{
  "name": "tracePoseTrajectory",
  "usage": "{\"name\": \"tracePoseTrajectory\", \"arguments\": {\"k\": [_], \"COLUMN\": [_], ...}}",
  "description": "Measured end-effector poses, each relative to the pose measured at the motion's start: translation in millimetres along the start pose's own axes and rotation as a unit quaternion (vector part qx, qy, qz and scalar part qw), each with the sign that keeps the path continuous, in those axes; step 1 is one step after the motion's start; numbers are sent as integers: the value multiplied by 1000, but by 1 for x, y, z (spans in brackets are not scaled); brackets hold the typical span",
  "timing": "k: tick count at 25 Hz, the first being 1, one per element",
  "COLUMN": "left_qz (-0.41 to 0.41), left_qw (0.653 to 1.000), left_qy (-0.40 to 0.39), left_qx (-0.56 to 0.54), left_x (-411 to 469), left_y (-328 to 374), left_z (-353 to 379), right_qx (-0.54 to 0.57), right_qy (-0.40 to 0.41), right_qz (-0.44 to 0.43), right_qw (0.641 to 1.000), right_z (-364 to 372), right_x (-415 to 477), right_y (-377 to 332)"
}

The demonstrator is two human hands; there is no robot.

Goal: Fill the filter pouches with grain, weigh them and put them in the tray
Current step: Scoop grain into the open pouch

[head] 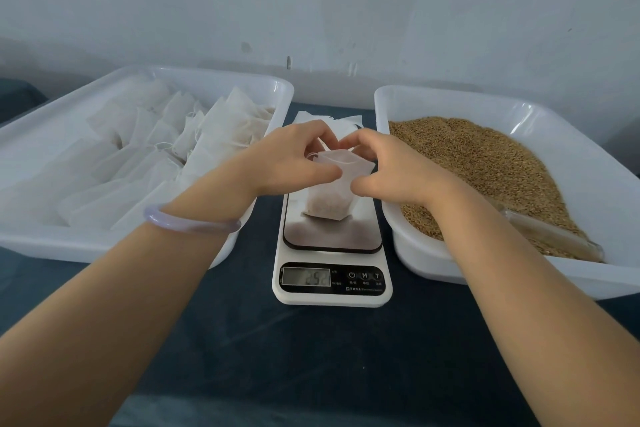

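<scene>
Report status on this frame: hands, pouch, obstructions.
The left hand and right hand pinch the pouch top. Part-filled, it sits on the scale; readout blurred. Nothing between it and the tray.

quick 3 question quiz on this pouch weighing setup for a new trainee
1. True or false: the pouch stands on the scale while the left hand and the right hand both pinch its top.
2. The loose grain lies in a tray on which side of the scale? A) left B) right C) behind it
3. Fill in: the bracelet is on the ___ wrist.
Key: 1 true; 2 B; 3 left.
</scene>
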State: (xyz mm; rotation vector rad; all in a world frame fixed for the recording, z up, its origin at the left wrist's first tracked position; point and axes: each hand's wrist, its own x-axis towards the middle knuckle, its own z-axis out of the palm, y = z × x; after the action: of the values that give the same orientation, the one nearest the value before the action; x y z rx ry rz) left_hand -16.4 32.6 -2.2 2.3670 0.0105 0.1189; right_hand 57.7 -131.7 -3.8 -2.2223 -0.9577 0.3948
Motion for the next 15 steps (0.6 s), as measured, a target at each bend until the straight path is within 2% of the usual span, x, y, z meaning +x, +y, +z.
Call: {"name": "tracePoseTrajectory", "arguments": {"k": [7,12,15], "left_qz": [7,-6,-26], "left_qw": [1000,998,999], "left_qy": [0,15,-3], "left_qx": [8,-61,32], "left_x": [1,-1,1], "left_y": [-1,0,2], "left_z": [0,0,4], "right_qx": [-11,-41,-13], "right_qy": [2,40,103], "right_qz": [-3,-12,-52], "right_qw": [1000,998,993], "right_z": [0,3,3], "right_x": [-1,1,0], "right_y": [-1,2,1]}}
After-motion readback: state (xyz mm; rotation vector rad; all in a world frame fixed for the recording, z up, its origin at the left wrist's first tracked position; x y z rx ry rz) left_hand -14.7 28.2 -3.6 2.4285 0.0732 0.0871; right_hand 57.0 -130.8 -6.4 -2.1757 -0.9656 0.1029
